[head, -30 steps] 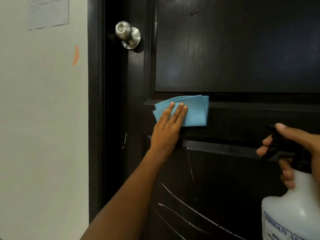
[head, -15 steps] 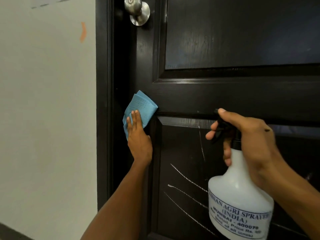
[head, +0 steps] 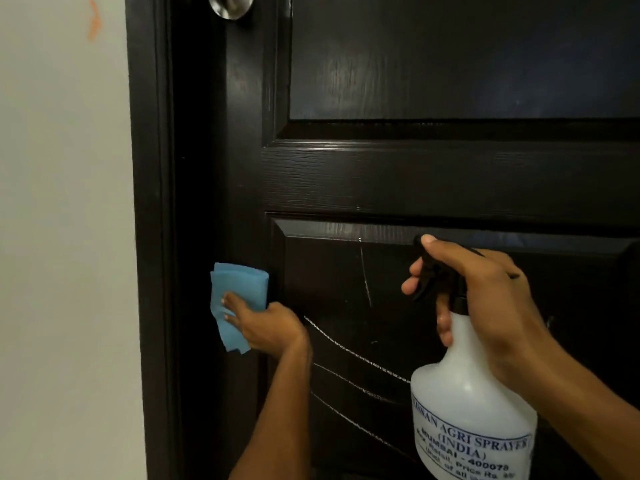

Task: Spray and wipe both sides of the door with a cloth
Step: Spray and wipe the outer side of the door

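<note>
A dark brown panelled door [head: 415, 174] fills most of the head view. My left hand [head: 266, 329] presses a folded blue cloth [head: 239, 289] flat against the door's left stile, beside the lower panel. My right hand [head: 481, 299] grips the neck of a white spray bottle [head: 471, 417] with a black trigger head, held in front of the lower panel, nozzle towards the door. Pale curved scratch lines [head: 353, 355] cross the lower panel between my hands.
A silver round door knob [head: 231, 6] sits at the top edge, above the cloth. The dark door frame [head: 149, 237] runs down the left, and beyond it a pale wall [head: 62, 237] carries a small orange mark [head: 93, 22].
My left hand has slid the cloth from the middle rail to the left stile and down it. My right hand has brought the bottle further into view, and the view has dropped lower.
</note>
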`<state>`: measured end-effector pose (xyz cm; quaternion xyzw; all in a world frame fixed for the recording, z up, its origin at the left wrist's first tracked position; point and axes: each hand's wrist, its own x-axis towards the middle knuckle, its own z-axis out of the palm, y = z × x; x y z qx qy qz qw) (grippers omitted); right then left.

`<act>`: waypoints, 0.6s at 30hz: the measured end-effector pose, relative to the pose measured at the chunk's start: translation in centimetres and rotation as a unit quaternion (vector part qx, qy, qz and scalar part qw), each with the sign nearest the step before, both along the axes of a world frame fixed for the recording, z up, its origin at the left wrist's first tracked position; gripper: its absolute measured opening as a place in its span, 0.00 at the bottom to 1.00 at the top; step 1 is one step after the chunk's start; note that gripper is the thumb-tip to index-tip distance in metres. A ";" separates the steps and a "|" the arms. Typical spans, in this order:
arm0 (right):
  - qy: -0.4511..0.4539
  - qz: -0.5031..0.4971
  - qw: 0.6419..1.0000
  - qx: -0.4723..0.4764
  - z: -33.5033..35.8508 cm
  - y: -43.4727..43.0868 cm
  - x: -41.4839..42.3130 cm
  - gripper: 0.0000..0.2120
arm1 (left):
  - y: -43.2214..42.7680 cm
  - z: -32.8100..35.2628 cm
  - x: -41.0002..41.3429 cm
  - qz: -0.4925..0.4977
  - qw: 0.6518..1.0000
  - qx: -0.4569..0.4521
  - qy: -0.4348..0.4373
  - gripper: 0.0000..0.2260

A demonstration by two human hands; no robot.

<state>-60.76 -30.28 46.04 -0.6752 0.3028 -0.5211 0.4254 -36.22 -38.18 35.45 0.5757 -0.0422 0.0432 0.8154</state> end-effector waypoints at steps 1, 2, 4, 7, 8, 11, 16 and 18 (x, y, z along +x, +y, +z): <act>-0.003 -0.007 1.000 -0.002 0.1 0.0 -0.5 0.19 | -0.5 0.9 -0.1 0.001 0.999 -0.017 0.029 0.30; -0.007 -0.011 1.000 -0.002 0.2 -0.1 -0.9 0.19 | -0.6 1.9 -0.5 -0.003 0.998 -0.041 0.056 0.29; -0.011 -0.017 1.000 0.000 0.2 0.0 -1.8 0.19 | -0.9 3.7 -1.4 -0.012 0.994 -0.078 0.076 0.27; -0.008 -0.019 1.000 0.000 0.3 0.6 -2.7 0.20 | -1.3 7.7 -2.8 -0.044 0.991 -0.106 0.073 0.27; -0.006 -0.019 1.000 -0.002 0.4 0.7 -2.9 0.20 | -1.4 9.1 -2.9 -0.046 0.989 -0.111 0.084 0.28; -0.001 -0.023 1.000 -0.012 0.8 0.9 -3.7 0.20 | -1.2 11.6 -2.6 -0.034 0.989 -0.099 0.103 0.28; -0.009 -0.017 1.000 -0.014 0.9 1.2 -4.8 0.20 | -0.5 13.4 -5.1 -0.075 0.995 -0.072 -0.010 0.27; -0.013 -0.015 1.000 -0.013 0.6 1.0 -5.2 0.20 | -0.8 14.0 -7.1 -0.094 0.989 -0.027 -0.109 0.30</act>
